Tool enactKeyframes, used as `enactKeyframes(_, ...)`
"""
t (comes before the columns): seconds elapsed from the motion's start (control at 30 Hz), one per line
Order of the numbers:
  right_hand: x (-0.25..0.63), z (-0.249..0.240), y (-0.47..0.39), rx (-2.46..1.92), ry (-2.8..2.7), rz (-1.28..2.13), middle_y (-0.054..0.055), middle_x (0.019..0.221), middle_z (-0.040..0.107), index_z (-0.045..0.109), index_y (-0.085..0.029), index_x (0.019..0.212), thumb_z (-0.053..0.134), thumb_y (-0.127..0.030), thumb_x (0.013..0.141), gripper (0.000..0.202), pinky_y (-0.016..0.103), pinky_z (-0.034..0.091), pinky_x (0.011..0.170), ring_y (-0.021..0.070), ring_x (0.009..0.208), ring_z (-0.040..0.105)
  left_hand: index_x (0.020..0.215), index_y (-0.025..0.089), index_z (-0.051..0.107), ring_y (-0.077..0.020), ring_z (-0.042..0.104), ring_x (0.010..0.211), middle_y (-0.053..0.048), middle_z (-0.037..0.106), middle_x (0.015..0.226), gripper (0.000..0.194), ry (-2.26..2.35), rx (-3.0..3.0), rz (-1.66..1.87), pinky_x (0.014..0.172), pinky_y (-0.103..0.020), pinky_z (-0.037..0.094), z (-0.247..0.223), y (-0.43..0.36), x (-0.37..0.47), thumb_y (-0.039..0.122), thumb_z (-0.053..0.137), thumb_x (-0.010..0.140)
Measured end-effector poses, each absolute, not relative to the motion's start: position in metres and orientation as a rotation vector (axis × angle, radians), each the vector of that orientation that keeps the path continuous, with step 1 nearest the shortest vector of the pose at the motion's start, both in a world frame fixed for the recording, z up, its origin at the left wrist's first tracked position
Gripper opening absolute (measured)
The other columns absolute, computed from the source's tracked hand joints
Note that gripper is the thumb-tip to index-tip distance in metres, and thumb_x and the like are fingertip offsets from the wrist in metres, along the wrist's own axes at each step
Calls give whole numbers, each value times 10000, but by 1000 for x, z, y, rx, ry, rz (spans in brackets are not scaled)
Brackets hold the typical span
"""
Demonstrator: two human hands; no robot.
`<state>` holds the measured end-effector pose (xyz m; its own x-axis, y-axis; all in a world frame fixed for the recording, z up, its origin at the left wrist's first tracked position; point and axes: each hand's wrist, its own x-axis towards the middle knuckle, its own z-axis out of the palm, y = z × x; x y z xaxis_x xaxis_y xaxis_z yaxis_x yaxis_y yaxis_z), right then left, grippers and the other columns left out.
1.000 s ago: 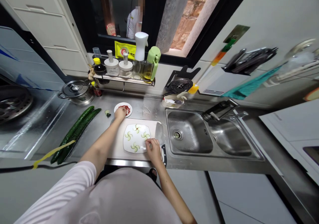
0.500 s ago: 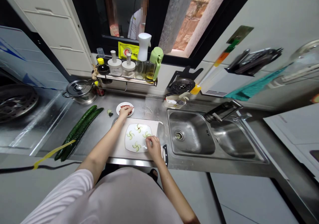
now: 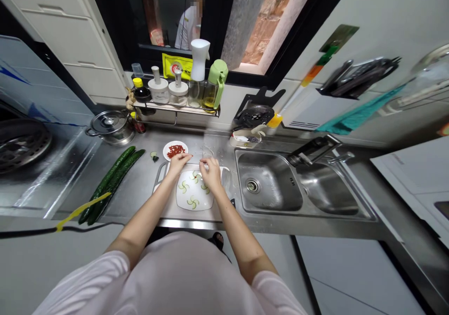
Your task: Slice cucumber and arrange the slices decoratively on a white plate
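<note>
My left hand [image 3: 180, 161], its fingertips pinched on what looks like a small red piece, hovers between a small round plate [image 3: 166, 152] of red bits [image 3: 174, 151] and a square white plate [image 3: 184, 202]. Across from it, over the far right corner of the square plate, my right hand [image 3: 211, 172] has thumb and fingers drawn together; anything between them is too small to make out. Thin green-edged slices [image 3: 192, 203] lie on the square plate in several pinwheel shapes, and the far one has a red dot at its middle. Beneath that plate is a pale cutting board [image 3: 168, 214].
Two cucumbers [image 3: 111, 182] and a lidded pot [image 3: 114, 128] are on the left of the steel counter. A double sink [image 3: 270, 184] is on the right. A knife handle [image 3: 233, 203] shows beside the board. Bottles and jars [image 3: 178, 93] stand on a rack behind.
My left hand has drawn back from the red bits, uncovering them. My right hand has moved away from the square plate's right side toward its far edge, close to the left hand.
</note>
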<state>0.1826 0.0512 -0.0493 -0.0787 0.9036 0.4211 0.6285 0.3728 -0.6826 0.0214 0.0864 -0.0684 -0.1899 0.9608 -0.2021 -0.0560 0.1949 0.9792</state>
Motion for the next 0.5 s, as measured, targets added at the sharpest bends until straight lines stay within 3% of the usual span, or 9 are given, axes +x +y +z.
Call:
enactKeyframes(0.23,177,-40,62,-1304,-1882,404,63,958,571,650,-218,965,500,-280,909,172,345,395,866,222,965,479,805,157,714,-93,515,593,-18,666,727,312,1361,926,1196,535,-208,373,-57,70,29,399,737,610)
enactKeyframes(0.5,184,-38,54,-1272,-1952,427,62,986,569,654,-224,977,502,-277,912,174,346,395,865,222,982,479,774,145,701,-130,582,675,-39,687,753,247,1346,966,1215,575,-219,424,-57,62,35,342,726,627)
